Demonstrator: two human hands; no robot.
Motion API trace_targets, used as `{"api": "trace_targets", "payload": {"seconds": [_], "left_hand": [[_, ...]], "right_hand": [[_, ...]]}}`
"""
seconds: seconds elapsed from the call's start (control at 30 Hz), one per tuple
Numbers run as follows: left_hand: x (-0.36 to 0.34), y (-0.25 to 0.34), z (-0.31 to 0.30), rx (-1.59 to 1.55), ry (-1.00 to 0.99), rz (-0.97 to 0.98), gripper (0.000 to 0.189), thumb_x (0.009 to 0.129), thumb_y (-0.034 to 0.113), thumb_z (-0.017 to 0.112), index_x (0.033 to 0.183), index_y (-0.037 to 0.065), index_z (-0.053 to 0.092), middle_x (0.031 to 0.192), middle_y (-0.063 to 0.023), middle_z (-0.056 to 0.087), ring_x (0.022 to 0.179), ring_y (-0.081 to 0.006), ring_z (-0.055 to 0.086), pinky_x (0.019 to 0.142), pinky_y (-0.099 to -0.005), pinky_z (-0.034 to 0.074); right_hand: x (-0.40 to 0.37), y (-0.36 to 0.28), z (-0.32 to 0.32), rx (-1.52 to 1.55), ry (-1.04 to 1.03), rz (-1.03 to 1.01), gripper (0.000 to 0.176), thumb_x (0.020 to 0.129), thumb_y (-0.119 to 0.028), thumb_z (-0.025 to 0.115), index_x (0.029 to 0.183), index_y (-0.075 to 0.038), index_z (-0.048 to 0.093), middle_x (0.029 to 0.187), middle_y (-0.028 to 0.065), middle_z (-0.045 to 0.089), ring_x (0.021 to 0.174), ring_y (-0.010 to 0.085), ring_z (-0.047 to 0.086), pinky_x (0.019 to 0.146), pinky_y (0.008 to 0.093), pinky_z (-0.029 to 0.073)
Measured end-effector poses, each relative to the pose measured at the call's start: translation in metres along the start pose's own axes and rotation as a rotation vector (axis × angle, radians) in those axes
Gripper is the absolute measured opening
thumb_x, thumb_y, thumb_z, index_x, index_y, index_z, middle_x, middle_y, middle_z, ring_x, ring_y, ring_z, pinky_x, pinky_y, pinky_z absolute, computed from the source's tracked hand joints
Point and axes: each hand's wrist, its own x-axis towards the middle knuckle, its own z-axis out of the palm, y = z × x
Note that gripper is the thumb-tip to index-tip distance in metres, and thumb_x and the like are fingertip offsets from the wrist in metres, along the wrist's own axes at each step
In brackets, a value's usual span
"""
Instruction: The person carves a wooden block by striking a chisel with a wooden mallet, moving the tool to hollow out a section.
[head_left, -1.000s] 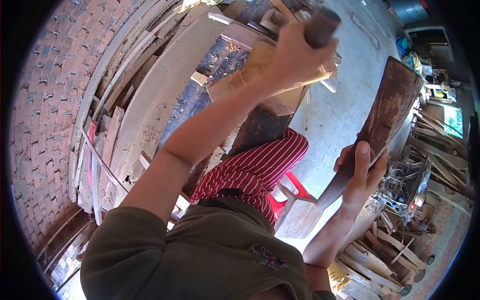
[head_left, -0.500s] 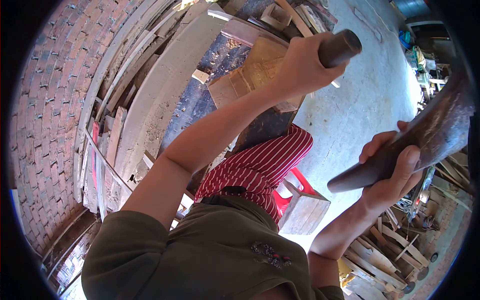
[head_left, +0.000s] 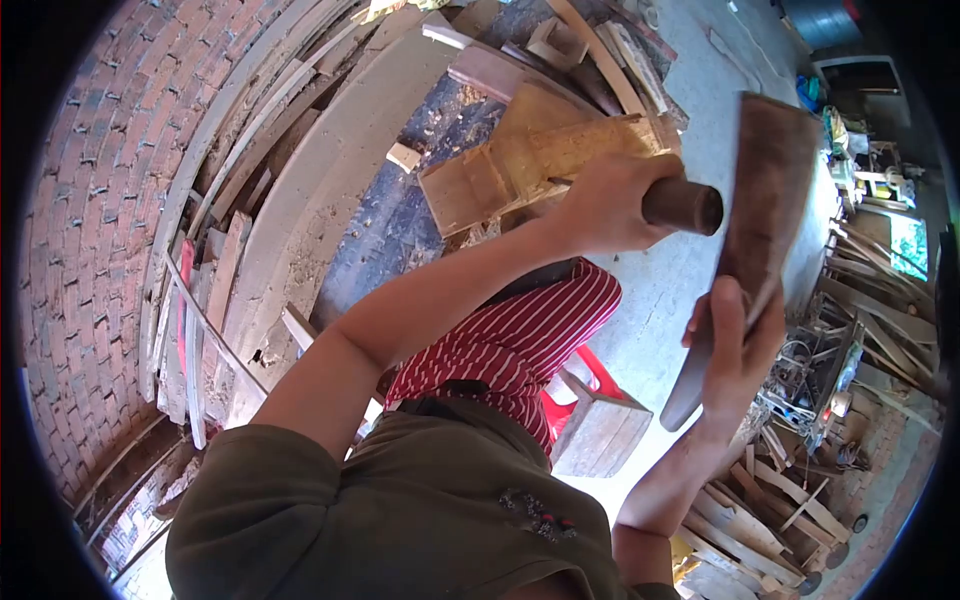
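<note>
My left hand (head_left: 618,200) is closed round the thick, dark, round handle (head_left: 685,206) of what looks like a chisel. The handle's butt points right, and my hand and forearm hide most of the blade. In my right hand (head_left: 735,335), fingers wrapped round its narrow grip, is a dark wooden mallet (head_left: 770,180) shaped like a flat club. Its broad head is raised, just right of the handle's butt and apart from it. Beyond my left forearm lies a yellowish-brown wooden workpiece (head_left: 570,150) with flat, cut faces, partly covered by my hand.
Wood chips and a small offcut (head_left: 403,157) lie on the dark blue work surface (head_left: 385,215). Long boards (head_left: 290,180) lean by the brick wall (head_left: 110,220). A red stool (head_left: 600,372) and a wooden block (head_left: 602,435) are beside my leg. Scrap wood (head_left: 760,500) is piled at right.
The mallet has swung from the far right to upright, closer to the chisel's butt. My left hand has dropped slightly in view, and more of the workpiece shows.
</note>
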Motion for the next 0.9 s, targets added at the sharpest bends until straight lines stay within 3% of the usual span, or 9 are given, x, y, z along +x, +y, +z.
{"api": "trace_targets", "payload": {"seconds": [0.13, 0.23, 0.3, 0.33, 0.43, 0.6, 0.73, 0.83, 0.9], "left_hand": [[-0.002, 0.001, 0.004, -0.051, -0.059, -0.037, 0.029, 0.065, 0.023, 0.082, 0.085, 0.012, 0.064, 0.07, -0.0104, 0.066, 0.067, -0.0329, 0.066, 0.061, -0.0415, 0.052], [0.007, 0.002, 0.002, -0.009, -0.08, 0.002, 0.033, 0.07, 0.025, 0.083, 0.091, 0.006, 0.066, 0.073, -0.0134, 0.067, 0.066, -0.0299, 0.067, 0.061, -0.0372, 0.051], [0.023, 0.0, -0.002, -0.056, -0.005, -0.16, 0.034, 0.073, 0.027, 0.082, 0.093, 0.004, 0.067, 0.075, -0.0138, 0.068, 0.067, -0.0259, 0.068, 0.063, -0.0366, 0.051], [0.038, 0.006, -0.01, -0.129, 0.104, -0.092, 0.024, 0.074, 0.02, 0.075, 0.087, 0.001, 0.066, 0.067, -0.0124, 0.067, 0.059, -0.0205, 0.066, 0.059, -0.035, 0.051], [0.053, 0.015, -0.034, -0.239, 0.09, -0.265, 0.027, 0.075, 0.023, 0.076, 0.079, 0.0, 0.063, 0.062, -0.0079, 0.062, 0.055, -0.0153, 0.06, 0.056, -0.0337, 0.048], [0.055, -0.017, -0.038, -0.182, -0.104, -0.183, 0.032, 0.076, 0.027, 0.077, 0.073, 0.001, 0.058, 0.058, -0.003, 0.056, 0.051, -0.0109, 0.05, 0.051, -0.0329, 0.04], [0.05, -0.022, -0.038, -0.224, -0.175, -0.166, 0.032, 0.076, 0.028, 0.078, 0.073, 0.001, 0.059, 0.057, -0.0017, 0.055, 0.05, -0.0103, 0.05, 0.05, -0.031, 0.04], [0.057, -0.02, -0.042, -0.422, -0.273, -0.239, 0.032, 0.077, 0.029, 0.079, 0.073, 0.002, 0.061, 0.055, 0.0002, 0.054, 0.048, -0.0091, 0.049, 0.048, -0.0281, 0.038], [0.06, -0.021, -0.046, -0.464, -0.41, -0.221, 0.02, 0.087, 0.017, 0.072, 0.081, 0.007, 0.057, 0.057, 0.0024, 0.05, 0.045, -0.0059, 0.044, 0.042, -0.0248, 0.033]], "right_hand": [[-0.01, -0.006, 0.001, 0.168, 0.096, -0.048, 0.032, 0.098, -0.026, 0.058, 0.11, 0.003, 0.052, 0.065, 0.0052, 0.055, 0.05, 0.0115, 0.051, 0.046, 0.0253, 0.041], [-0.006, 0.002, -0.001, 0.028, 0.0, 0.113, 0.043, 0.092, -0.025, 0.069, 0.12, 0.003, 0.051, 0.066, 0.0032, 0.055, 0.053, 0.0082, 0.05, 0.048, 0.0237, 0.039], [-0.007, 0.006, -0.005, 0.083, 0.028, 0.075, 0.044, 0.092, -0.026, 0.069, 0.119, 0.003, 0.052, 0.065, 0.0027, 0.054, 0.053, 0.0081, 0.05, 0.047, 0.0238, 0.039], [-0.008, 0.009, -0.006, 0.137, 0.048, 0.049, 0.044, 0.092, -0.027, 0.069, 0.119, 0.004, 0.052, 0.065, 0.0022, 0.054, 0.053, 0.0081, 0.05, 0.047, 0.0239, 0.039], [-0.014, 0.014, -0.009, 0.162, 0.048, 0.061, 0.043, 0.093, -0.028, 0.069, 0.117, 0.004, 0.052, 0.064, 0.002, 0.054, 0.052, 0.0083, 0.049, 0.047, 0.0242, 0.039], [-0.018, 0.019, -0.005, 0.154, 0.035, 0.121, 0.04, 0.093, -0.027, 0.068, 0.115, 0.003, 0.053, 0.067, 0.0019, 0.055, 0.052, 0.008, 0.049, 0.046, 0.0239, 0.041], [-0.017, 0.023, -0.002, 0.152, 0.022, 0.157, 0.041, 0.093, -0.028, 0.069, 0.116, 0.003, 0.052, 0.068, 0.0021, 0.055, 0.053, 0.0077, 0.05, 0.046, 0.0236, 0.042], [-0.012, 0.021, -0.002, 0.181, 0.017, 0.097, 0.043, 0.092, -0.029, 0.07, 0.115, 0.003, 0.052, 0.068, 0.0024, 0.056, 0.053, 0.0082, 0.051, 0.046, 0.0238, 0.042], [-0.011, 0.017, -0.004, 0.188, 0.03, 0.083, 0.044, 0.092, -0.03, 0.07, 0.115, 0.003, 0.052, 0.068, 0.0027, 0.056, 0.053, 0.0085, 0.051, 0.047, 0.0241, 0.042]]}}
